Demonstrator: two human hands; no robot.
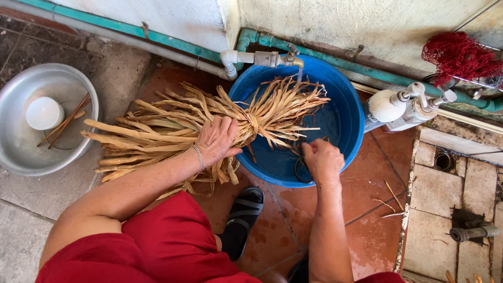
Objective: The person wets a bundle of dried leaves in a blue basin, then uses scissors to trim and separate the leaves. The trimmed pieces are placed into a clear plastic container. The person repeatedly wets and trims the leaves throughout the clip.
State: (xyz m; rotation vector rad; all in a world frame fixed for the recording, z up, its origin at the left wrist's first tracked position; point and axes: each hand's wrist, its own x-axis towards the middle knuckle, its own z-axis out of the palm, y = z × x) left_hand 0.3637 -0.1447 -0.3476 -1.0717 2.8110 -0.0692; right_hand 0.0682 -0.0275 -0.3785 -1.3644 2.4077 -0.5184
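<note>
Left hand (216,140) on one leaf bundle (199,126)

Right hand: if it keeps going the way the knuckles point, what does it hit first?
Probably the tied bundle of dried leaves just beyond the right hand, over the blue basin; depth is unclear.
</note>
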